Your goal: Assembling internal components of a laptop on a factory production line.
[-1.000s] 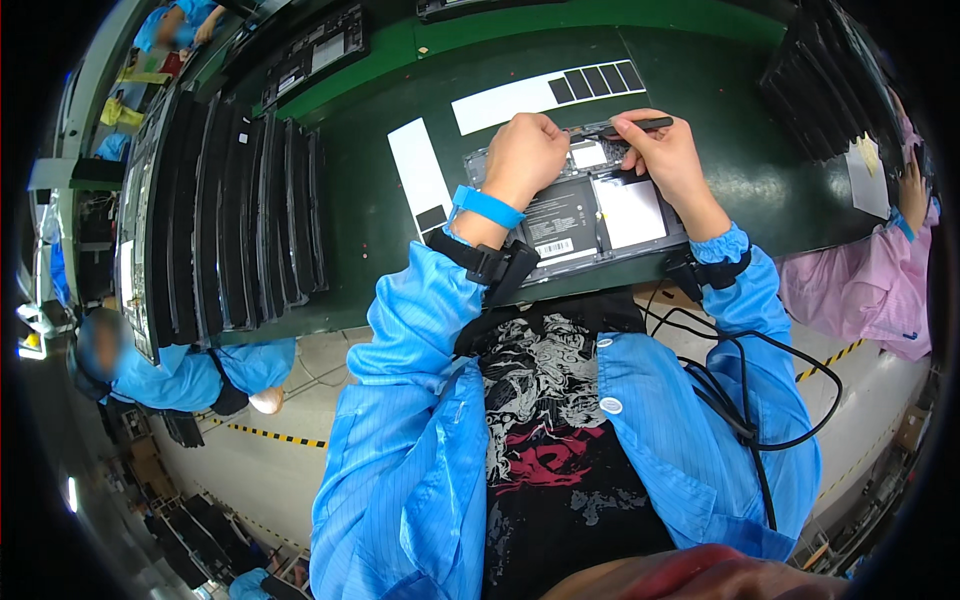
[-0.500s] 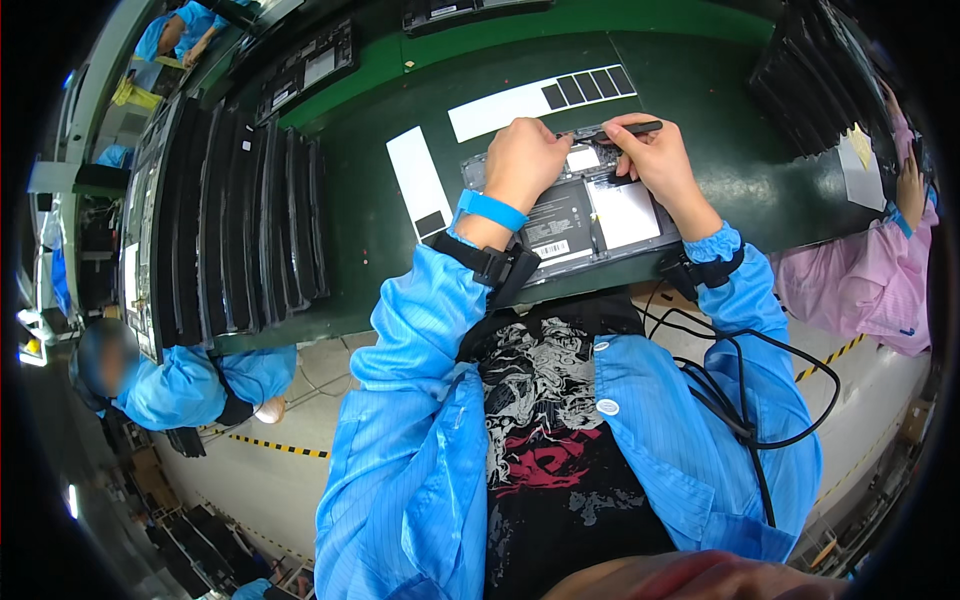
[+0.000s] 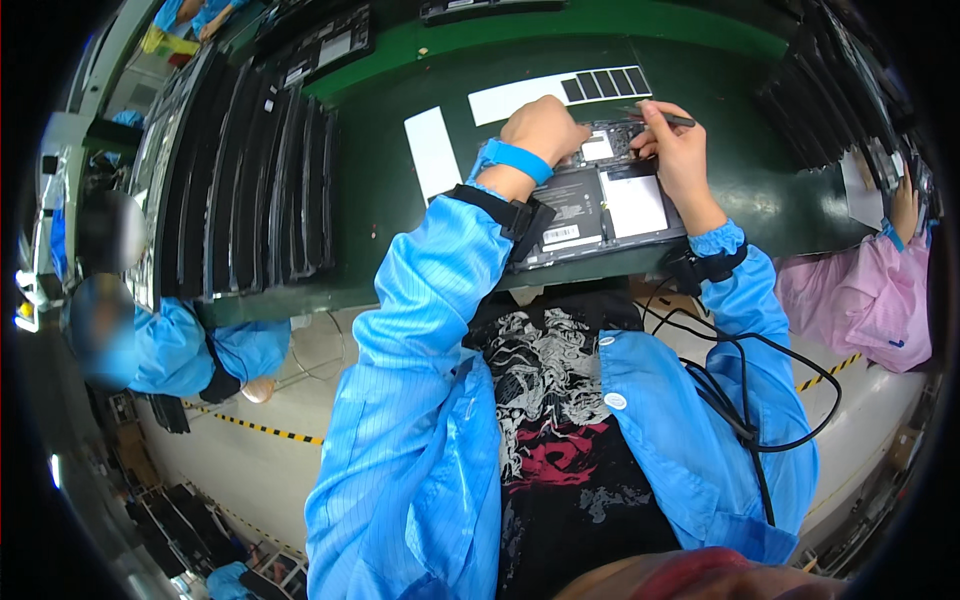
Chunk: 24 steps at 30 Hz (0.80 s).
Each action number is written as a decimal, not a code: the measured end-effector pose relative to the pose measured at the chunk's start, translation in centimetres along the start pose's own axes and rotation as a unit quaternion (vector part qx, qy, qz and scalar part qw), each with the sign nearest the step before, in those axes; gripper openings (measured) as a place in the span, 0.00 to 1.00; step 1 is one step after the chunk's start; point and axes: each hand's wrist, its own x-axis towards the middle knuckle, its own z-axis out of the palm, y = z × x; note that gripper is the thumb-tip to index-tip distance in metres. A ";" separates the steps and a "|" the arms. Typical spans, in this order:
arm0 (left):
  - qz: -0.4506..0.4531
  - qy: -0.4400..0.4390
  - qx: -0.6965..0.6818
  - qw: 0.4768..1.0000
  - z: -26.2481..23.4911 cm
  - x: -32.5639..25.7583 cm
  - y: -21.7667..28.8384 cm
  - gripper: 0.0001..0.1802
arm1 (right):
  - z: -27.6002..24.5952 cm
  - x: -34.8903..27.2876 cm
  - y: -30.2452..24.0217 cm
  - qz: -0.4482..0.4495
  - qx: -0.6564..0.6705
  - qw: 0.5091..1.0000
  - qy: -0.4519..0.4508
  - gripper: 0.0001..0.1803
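An opened laptop base (image 3: 612, 247) lies in front of me, its battery (image 3: 570, 207) and a white-covered part beside it exposed. My left hand (image 3: 541, 132), with a blue band at the wrist, bends over the circuit board at its far side. Its fingers are curled together with the tips down at the board; whatever they pinch is hidden. Black tweezers (image 3: 680, 120) are gripped in my right hand (image 3: 677, 150) at the board's right, pointed tip leftward and raised. Just beyond lies a white strip (image 3: 515, 97) with several black rectangular pads.
Another white strip (image 3: 432, 150) lies left of the laptop. Stacks of dark laptop parts stand upright at left (image 3: 255, 190) and right (image 3: 800, 100). More laptop bases (image 3: 325, 48) lie along the far side. Co-workers in blue and pink (image 3: 850, 300) are at both sides. A black cable (image 3: 775, 447) loops by my right arm.
My right hand has drawn the tweezers away from my left fingertips, up and to the right. My left hand stays over the board. The whole view has shifted slightly.
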 end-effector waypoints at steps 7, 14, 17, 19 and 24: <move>0.088 0.168 -0.068 0.979 -2.4 -12.6 -8.2 0.14 | 0.0 -4.4 -2.8 0.016 -0.065 0.997 -0.022 0.14; 0.127 0.262 0.055 0.955 2.6 -16.2 -16.5 0.29 | 11.9 -8.2 -1.6 -0.010 -0.154 0.975 -0.158 0.14; 0.132 0.267 0.044 0.954 2.3 -16.3 -16.3 0.30 | 15.4 -7.4 0.1 -0.091 -0.209 0.967 -0.111 0.14; 0.131 0.266 0.046 0.954 2.2 -16.2 -16.4 0.31 | 16.2 -6.9 1.3 -0.138 -0.270 0.947 -0.107 0.13; 0.106 0.245 0.053 0.962 2.1 -16.2 -15.8 0.32 | 16.8 -7.0 1.9 -0.158 -0.325 0.927 -0.100 0.10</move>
